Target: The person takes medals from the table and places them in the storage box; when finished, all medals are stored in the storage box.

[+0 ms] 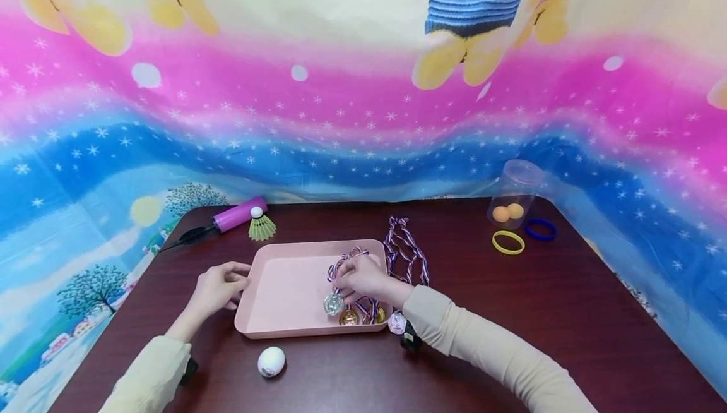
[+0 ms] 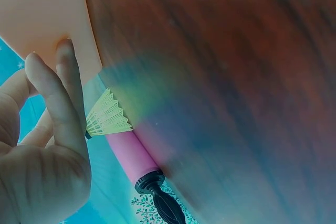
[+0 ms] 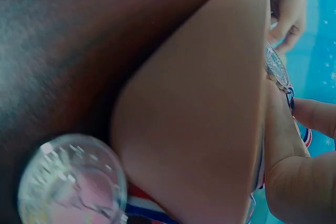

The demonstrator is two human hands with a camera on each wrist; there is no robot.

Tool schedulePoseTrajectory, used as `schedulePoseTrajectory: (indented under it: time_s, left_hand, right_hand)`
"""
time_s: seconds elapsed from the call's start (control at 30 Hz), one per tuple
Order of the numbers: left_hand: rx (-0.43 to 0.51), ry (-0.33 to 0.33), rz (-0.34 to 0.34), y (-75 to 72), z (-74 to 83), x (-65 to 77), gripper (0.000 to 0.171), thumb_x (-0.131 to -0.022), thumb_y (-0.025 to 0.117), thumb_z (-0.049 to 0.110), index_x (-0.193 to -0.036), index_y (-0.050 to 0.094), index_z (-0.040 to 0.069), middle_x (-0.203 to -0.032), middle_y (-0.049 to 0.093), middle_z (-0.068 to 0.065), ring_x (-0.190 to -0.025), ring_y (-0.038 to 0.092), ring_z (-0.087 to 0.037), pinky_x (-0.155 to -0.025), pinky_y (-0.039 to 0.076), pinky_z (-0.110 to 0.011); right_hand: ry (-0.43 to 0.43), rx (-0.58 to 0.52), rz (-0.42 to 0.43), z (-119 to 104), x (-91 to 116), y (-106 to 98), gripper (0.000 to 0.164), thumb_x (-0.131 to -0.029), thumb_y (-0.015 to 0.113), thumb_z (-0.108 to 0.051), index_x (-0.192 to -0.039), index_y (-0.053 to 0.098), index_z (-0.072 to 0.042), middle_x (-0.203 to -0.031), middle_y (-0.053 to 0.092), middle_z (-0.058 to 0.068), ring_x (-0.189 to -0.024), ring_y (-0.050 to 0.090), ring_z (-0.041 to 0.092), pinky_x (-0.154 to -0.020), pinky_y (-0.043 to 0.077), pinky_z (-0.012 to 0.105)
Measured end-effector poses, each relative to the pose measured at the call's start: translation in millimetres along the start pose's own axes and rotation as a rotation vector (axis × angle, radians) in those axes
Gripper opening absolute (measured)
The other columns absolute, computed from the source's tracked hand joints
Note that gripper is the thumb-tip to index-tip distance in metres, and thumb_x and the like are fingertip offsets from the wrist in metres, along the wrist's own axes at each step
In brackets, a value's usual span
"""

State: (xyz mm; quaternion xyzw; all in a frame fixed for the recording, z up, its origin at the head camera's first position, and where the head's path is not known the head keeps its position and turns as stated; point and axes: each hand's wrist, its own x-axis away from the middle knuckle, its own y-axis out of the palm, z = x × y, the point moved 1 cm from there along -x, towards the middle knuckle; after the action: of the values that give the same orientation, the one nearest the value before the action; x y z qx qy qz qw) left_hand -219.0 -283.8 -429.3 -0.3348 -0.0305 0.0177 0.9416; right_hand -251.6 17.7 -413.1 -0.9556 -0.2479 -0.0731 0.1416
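Note:
A pink tray (image 1: 284,293) lies on the table. My left hand (image 1: 214,288) is at its left wall, and in the left wrist view extended fingers (image 2: 65,66) touch the outside of that wall. Over the tray's right half, my right hand (image 1: 363,277) pinches the striped ribbon of a silver medal (image 1: 333,304). Beside it in the tray are a bronze-coloured medal (image 1: 349,317) and a gold medal (image 1: 379,316), partly hidden. Another silver medal (image 1: 397,323) lies just outside the right wall, close-up in the right wrist view, its striped ribbon (image 1: 420,258) probably the one stretching behind.
A white ball (image 1: 271,362) sits in front of the tray. Behind left are a shuttlecock (image 1: 262,227) and a pink hand pump (image 1: 238,214). At the back right stand a clear jar (image 1: 519,185) with two orange balls (image 1: 508,212), a yellow wristband (image 1: 508,243) and a blue wristband (image 1: 541,230).

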Motion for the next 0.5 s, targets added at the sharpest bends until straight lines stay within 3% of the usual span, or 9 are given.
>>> schedulePoseTrajectory:
  time_s: [0.23, 0.5]
  left_hand:
    - [-0.003, 0.006, -0.001, 0.1, -0.4, -0.3, 0.038, -0.089, 0.06, 0.013, -0.124, 0.057, -0.003, -0.092, 0.071, -0.016, -0.062, 0.067, -0.016, -0.051, 0.057, -0.032]
    - [-0.01, 0.007, -0.004, 0.9, 1.3, 1.7, 0.038, -0.09, 0.06, 0.012, -0.123, 0.057, -0.004, -0.091, 0.071, -0.015, -0.062, 0.067, -0.015, -0.051, 0.057, -0.031]
  right_hand:
    - [-0.001, -0.025, -0.025, 11, 6, 8, 0.007, -0.085, 0.063, 0.003, -0.086, 0.058, 0.006, -0.086, 0.07, 0.023, -0.057, 0.064, 0.014, -0.056, 0.059, 0.033]
    - [0.0, -0.058, -0.004, 15, 11, 18, 0.007, -0.084, 0.063, 0.006, -0.081, 0.057, 0.006, -0.081, 0.07, 0.022, -0.058, 0.065, 0.016, -0.058, 0.06, 0.032]
